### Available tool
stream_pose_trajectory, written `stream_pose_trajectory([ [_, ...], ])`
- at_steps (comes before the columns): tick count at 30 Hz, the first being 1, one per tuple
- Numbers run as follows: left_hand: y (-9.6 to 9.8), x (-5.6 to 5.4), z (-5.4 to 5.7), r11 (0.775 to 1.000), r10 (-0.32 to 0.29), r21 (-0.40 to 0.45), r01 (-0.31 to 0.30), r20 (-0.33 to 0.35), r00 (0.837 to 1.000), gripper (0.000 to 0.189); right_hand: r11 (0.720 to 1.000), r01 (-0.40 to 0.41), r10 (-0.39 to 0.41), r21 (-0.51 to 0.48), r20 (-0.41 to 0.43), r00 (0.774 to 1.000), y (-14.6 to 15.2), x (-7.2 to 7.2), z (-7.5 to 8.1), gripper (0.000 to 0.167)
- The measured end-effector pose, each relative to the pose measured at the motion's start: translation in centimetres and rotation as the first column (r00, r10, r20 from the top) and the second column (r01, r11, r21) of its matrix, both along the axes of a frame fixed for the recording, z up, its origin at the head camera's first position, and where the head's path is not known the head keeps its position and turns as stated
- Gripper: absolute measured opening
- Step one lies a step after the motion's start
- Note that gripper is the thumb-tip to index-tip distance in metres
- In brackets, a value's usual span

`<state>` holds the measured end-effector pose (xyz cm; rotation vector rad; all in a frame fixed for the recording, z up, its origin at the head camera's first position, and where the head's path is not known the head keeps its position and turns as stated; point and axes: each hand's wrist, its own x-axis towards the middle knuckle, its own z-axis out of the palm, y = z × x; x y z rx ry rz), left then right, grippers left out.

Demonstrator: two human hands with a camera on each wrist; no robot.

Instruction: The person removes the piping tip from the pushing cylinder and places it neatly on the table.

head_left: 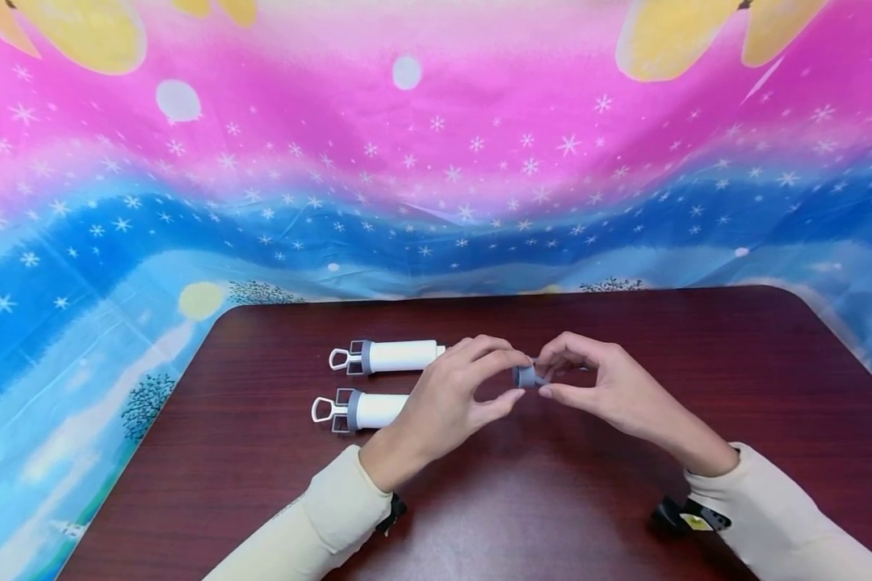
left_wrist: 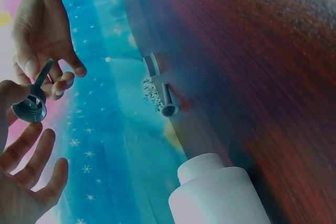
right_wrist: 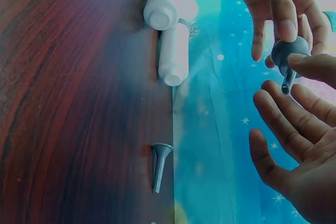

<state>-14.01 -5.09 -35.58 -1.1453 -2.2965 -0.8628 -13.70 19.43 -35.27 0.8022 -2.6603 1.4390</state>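
Note:
Both hands meet over the table at a grey funnel-shaped nozzle [head_left: 525, 377] with a round cup-like base and a narrow spout. My left hand [head_left: 454, 395] pinches the wide base between thumb and fingertips. On the spout side, my right hand [head_left: 603, 383] pinches the nozzle [right_wrist: 289, 59] with thumb and fingers. The right wrist view shows the spout pointing toward the right palm. Behind and left of my left hand lie two white syringe-like tubes, the far one [head_left: 403, 356] and the near one [head_left: 381, 411], each with a grey collar and white pull handle.
Another grey nozzle [left_wrist: 169, 103] lies on the table, with a grey ring-like piece [left_wrist: 152, 65] past it. The dark red wooden table [head_left: 225, 468] ends at a patterned cloth backdrop [head_left: 436, 202].

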Motion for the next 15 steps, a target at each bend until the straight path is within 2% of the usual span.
stream_pose_trajectory([
  [15, -0.36, 0.14, 0.13, 0.996, -0.025, 0.09, 0.01, 0.166, 0.986, 0.033, 0.999, 0.03, -0.03, 0.023, -0.014, 0.999, 0.43, 0.32, -0.32, 0.018],
])
